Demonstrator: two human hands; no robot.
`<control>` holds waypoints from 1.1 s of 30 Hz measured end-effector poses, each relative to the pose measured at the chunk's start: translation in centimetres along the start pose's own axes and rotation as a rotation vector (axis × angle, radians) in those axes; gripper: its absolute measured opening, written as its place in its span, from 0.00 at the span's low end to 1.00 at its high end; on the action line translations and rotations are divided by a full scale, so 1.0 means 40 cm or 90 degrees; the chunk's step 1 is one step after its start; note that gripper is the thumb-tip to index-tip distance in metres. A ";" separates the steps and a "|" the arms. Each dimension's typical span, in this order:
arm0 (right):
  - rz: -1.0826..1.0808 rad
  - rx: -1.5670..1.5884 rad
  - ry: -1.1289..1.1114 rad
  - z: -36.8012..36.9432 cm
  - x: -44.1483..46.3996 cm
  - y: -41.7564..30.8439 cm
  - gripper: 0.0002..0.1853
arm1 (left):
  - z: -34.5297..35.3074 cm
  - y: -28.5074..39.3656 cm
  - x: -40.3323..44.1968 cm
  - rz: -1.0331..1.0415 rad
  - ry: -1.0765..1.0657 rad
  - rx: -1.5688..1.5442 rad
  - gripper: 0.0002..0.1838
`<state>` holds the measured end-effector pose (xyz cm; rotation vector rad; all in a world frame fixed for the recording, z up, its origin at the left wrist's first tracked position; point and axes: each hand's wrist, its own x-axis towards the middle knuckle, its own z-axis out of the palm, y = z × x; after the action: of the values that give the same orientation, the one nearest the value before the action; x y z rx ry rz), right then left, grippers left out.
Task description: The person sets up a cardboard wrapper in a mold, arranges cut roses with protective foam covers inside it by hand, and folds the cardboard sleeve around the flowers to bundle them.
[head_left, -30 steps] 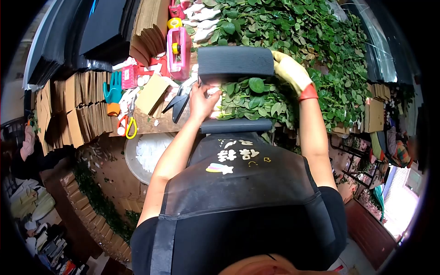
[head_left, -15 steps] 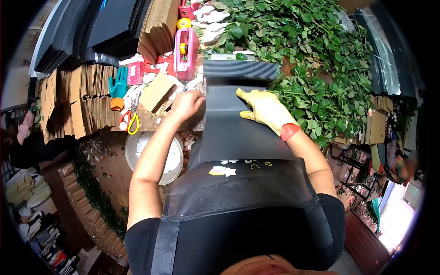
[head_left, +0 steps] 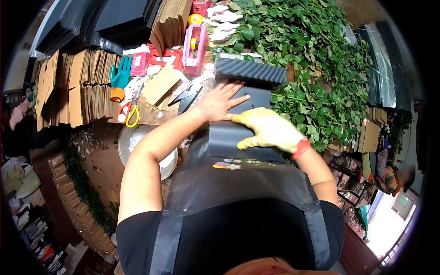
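Observation:
A black sheet lies in front of me, its near part reaching down over my apron. My bare left hand rests on it with the fingers spread. In a yellow glove with a red cuff, my right hand lies on the sheet just to the right, fingers apart, its index fingertip close to my left hand. Beyond both hands stands a ridged black block. Whatever lies under the sheet is hidden.
Leafy green stems cover the right side. To the left are scissors, a teal glove, a pink tape dispenser, cardboard pieces and cardboard stacks. A round tub stands below. Another person's hand shows far left.
The black sheet now covers the leafy bundle seen earlier. My left hand has moved right onto the sheet and spread its fingers. My right hand has left the ridged block and come nearer my body.

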<state>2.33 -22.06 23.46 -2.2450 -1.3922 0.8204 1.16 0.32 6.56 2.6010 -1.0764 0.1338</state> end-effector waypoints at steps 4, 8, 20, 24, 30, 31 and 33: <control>0.099 -0.245 0.077 0.161 0.071 0.028 0.11 | 0.007 0.000 0.003 -0.016 -0.008 -0.001 0.42; 0.060 0.019 -0.039 -0.007 0.119 -0.047 0.22 | 0.014 -0.004 0.002 -0.011 -0.052 0.040 0.40; -0.171 -0.316 0.411 0.248 0.774 0.007 0.17 | 0.053 -0.008 0.006 -0.009 0.038 -0.045 0.33; -0.219 -0.420 0.343 0.200 0.700 0.005 0.15 | 0.053 -0.001 0.007 -0.025 0.025 -0.055 0.32; -0.148 -0.110 0.418 0.024 0.353 -0.050 0.21 | 0.137 -0.022 0.008 -0.095 0.000 -0.349 0.33; -0.120 -0.039 0.422 0.007 0.284 -0.050 0.22 | 0.139 -0.028 0.006 -0.086 -0.024 -0.342 0.34; 0.056 0.327 0.269 0.025 0.185 -0.004 0.23 | 0.087 -0.027 -0.005 -0.052 -0.056 -0.171 0.40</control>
<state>4.11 -15.35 20.72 -1.9328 -0.7866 0.5953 1.67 0.04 2.97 2.4211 -0.9429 -0.1355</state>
